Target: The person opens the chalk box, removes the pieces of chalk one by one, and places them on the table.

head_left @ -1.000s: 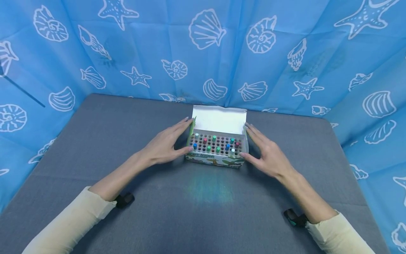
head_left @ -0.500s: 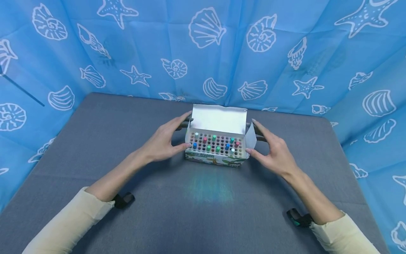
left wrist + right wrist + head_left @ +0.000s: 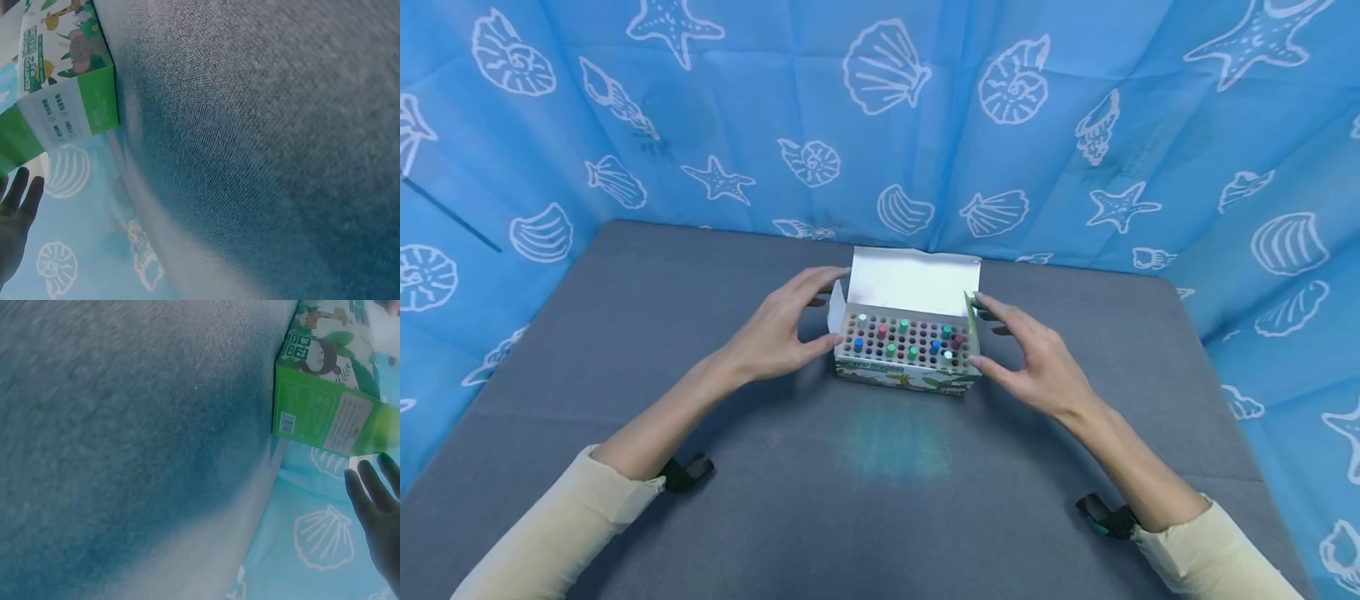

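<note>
A cardboard box (image 3: 907, 379) printed with animals sits on the table, its white lid (image 3: 914, 280) raised at the back. Inside, a grid of round holes (image 3: 914, 339) holds several coloured pegs with round tops, such as a blue one (image 3: 858, 343) and a red one (image 3: 882, 332). My left hand (image 3: 781, 333) is at the box's left end, thumb at the front corner, fingers loosely extended by the left flap (image 3: 837, 308), which leans outward. At the other end my right hand (image 3: 1034, 358) touches the right flap (image 3: 972, 323) with its fingers; its thumb is at the front right corner.
The box stands toward the back of a grey cloth-covered table (image 3: 880, 500). A blue curtain (image 3: 737, 108) with white shells and starfish hangs behind and along both sides. Black straps with devices (image 3: 1105, 517) sit on both wrists.
The left flap has swung from upright to leaning outward, and my left hand has drawn slightly left. The right flap tipped outward half a second ago and now stands up, leaning inward.
</note>
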`<state>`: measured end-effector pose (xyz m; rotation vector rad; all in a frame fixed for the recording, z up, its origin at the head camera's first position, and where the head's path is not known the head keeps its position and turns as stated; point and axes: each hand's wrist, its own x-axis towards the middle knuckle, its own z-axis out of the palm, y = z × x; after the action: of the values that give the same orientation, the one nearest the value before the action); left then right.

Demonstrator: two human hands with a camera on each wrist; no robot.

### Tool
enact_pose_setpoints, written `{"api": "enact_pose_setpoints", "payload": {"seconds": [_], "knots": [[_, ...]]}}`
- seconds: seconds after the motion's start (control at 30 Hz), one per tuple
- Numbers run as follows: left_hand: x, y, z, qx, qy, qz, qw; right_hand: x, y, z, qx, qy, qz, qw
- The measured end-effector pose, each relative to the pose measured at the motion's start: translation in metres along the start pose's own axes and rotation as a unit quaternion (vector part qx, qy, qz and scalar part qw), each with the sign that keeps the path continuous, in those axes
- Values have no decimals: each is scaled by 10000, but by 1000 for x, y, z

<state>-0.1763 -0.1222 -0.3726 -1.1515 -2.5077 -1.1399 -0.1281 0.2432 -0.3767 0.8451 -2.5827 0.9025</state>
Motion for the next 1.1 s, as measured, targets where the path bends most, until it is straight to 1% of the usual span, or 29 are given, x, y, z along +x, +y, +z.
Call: {"api": "enact_pose_setpoints", "payload": {"seconds": [0.13,0.27,0.4,0.5,0.63,0.77,0.9,1.1], "knots": [[-1,0,-2,151,94,-31,9998,2,-1,4,209,17,35,9998],[-4,-1,-5,193,182,-102,9996,2,-3,1,341,-48,264,9991],[-7,-3,-7,370,220,-159,9989,1,-4,-3,427,-99,468,9979],[-9,-3,-9,635,232,-214,9975,-1,-2,-6,486,-21,476,9977],[-11,-5,-11,852,212,-270,9958,-5,-1,-9,361,114,444,9983],[-14,-7,-12,984,120,-296,9946,-8,1,-13,183,136,463,9987],[-16,-7,-13,1185,-37,-382,9922,-9,2,-18,83,167,362,9992],[-20,-7,-13,1490,-516,-735,9848,-12,4,-23,-178,445,219,9986]]}}
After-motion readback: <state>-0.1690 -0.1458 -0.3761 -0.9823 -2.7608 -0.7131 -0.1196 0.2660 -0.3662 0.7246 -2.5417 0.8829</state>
